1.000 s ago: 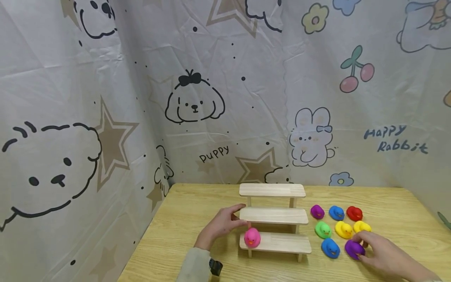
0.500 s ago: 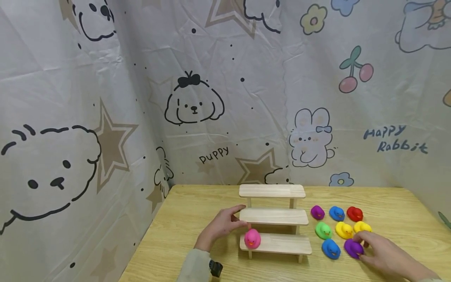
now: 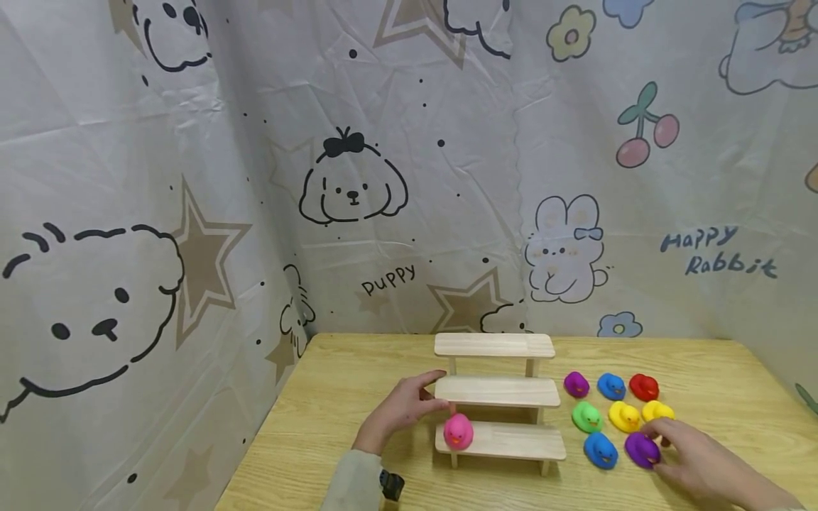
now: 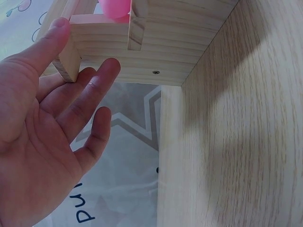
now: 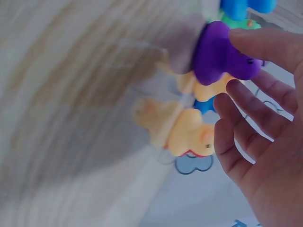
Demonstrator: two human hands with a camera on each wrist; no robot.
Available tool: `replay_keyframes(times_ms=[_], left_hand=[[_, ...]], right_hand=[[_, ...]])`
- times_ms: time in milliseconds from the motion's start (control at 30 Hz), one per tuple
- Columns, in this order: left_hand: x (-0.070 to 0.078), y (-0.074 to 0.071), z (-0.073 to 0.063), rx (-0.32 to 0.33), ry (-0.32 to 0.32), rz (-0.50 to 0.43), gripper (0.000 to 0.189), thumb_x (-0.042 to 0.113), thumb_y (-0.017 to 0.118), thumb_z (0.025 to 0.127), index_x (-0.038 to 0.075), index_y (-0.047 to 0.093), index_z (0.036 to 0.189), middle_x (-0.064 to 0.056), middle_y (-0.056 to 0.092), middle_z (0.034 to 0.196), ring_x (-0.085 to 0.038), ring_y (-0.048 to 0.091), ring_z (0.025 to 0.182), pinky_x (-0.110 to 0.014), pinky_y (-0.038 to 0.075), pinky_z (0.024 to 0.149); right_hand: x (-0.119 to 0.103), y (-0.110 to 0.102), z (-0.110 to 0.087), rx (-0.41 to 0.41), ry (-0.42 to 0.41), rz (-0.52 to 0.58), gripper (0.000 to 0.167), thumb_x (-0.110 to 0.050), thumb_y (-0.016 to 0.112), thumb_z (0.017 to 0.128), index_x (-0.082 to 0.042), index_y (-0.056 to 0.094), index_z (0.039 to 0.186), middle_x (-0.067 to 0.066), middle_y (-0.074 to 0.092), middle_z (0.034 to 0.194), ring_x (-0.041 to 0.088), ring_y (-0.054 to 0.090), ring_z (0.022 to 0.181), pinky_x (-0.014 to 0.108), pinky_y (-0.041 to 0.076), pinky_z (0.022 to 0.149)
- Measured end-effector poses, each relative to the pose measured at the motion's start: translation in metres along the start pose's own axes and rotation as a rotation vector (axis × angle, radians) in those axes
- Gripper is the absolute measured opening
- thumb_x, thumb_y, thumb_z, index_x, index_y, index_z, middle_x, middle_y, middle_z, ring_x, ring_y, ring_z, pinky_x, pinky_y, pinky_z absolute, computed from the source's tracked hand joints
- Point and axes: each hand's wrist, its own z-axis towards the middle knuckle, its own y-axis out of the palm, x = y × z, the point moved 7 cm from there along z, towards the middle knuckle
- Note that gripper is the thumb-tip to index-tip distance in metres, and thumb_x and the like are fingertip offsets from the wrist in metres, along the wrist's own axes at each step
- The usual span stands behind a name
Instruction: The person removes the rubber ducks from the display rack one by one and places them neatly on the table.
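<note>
A three-tier wooden stand (image 3: 496,390) is at the middle of the table. My left hand (image 3: 402,408) grips the left end of its middle shelf; in the left wrist view the thumb (image 4: 57,30) lies at the board's edge, with other fingers reaching under and behind it. A pink rubber duck (image 3: 458,431) sits on the left of the lowest shelf. To the right, my right hand (image 3: 699,458) pinches a purple rubber duck (image 3: 642,451) at the front of the duck group. The right wrist view has the thumb against this purple duck (image 5: 213,54) and fingertips at its far side.
Close around the right hand are a blue duck (image 3: 601,451), a green duck (image 3: 586,416) and two yellow ducks (image 3: 624,416). Behind them stand a purple duck (image 3: 576,384), a blue duck (image 3: 611,387) and a red duck (image 3: 643,387). A printed curtain (image 3: 396,142) hangs behind the table.
</note>
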Motion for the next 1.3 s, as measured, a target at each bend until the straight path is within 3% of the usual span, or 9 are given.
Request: replay_keyframes(times_ms=[233, 467, 700, 967, 1300], left_hand=[[0.0, 0.0, 0.0, 0.004, -0.001, 0.001, 0.058, 0.032, 0.07, 0.086, 0.016, 0.05, 0.138, -0.005, 0.065, 0.104, -0.007, 0.058, 0.079, -0.027, 0.047, 0.067], [0.001, -0.001, 0.0, 0.003, -0.01, 0.01, 0.058, 0.033, 0.07, 0.086, 0.016, 0.05, 0.138, -0.005, 0.065, 0.104, -0.008, 0.058, 0.08, -0.027, 0.047, 0.067], [0.002, -0.001, 0.001, -0.005, -0.001, 0.007, 0.062, 0.039, 0.07, 0.085, 0.017, 0.049, 0.139, -0.003, 0.064, 0.108, -0.007, 0.057, 0.079, -0.026, 0.047, 0.068], [-0.001, 0.0, 0.001, -0.014, 0.001, -0.003, 0.061, 0.038, 0.069, 0.086, 0.017, 0.048, 0.14, -0.004, 0.064, 0.111, -0.006, 0.059, 0.079, -0.026, 0.047, 0.068], [0.001, -0.001, 0.0, -0.021, 0.015, -0.009, 0.054, 0.028, 0.067, 0.09, 0.015, 0.049, 0.138, -0.006, 0.063, 0.112, -0.007, 0.059, 0.08, -0.026, 0.047, 0.065]], right_hand=[[-0.031, -0.014, -0.003, 0.086, -0.092, -0.086, 0.045, -0.027, 0.083, 0.071, -0.012, 0.063, 0.108, 0.0, 0.059, 0.103, 0.024, 0.058, 0.092, 0.04, 0.052, 0.075], [-0.079, -0.02, -0.002, 0.187, -0.238, -0.142, 0.034, -0.031, 0.078, 0.077, -0.017, 0.064, 0.104, -0.008, 0.059, 0.102, 0.015, 0.058, 0.09, 0.034, 0.053, 0.073], [-0.115, -0.012, 0.004, 0.194, -0.344, -0.072, 0.028, -0.028, 0.077, 0.079, -0.02, 0.064, 0.102, -0.012, 0.057, 0.096, 0.006, 0.053, 0.08, 0.025, 0.051, 0.069], [-0.156, 0.001, 0.014, 0.224, -0.482, -0.031, 0.026, -0.03, 0.075, 0.082, -0.02, 0.063, 0.103, -0.014, 0.058, 0.097, 0.007, 0.056, 0.082, 0.027, 0.051, 0.069], [-0.205, 0.013, 0.033, 0.303, -0.581, -0.021, 0.024, -0.023, 0.077, 0.079, -0.017, 0.064, 0.098, -0.01, 0.06, 0.092, 0.007, 0.055, 0.079, 0.028, 0.049, 0.068]])
